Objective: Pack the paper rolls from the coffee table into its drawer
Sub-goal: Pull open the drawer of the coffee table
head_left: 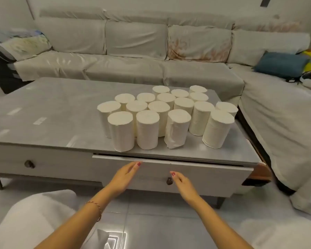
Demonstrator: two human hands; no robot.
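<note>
Several white paper rolls (147, 132) stand upright in a cluster on the right half of the grey coffee table (52, 108). Below them the right drawer (205, 175) is pulled out a small way, a dark gap showing along its top edge. Its dark knob (169, 180) sits in the middle of the drawer front. My left hand (123, 177) is stretched out with straight fingers, fingertips at the drawer's top edge. My right hand (184, 186) hovers with relaxed fingers just right of the knob, holding nothing.
A second, closed drawer with its knob (29, 164) is on the table's left. A grey L-shaped sofa (133, 56) wraps behind and to the right, with a blue cushion (280, 64). My knees in white cloth (31, 221) are at the bottom, over a tiled floor.
</note>
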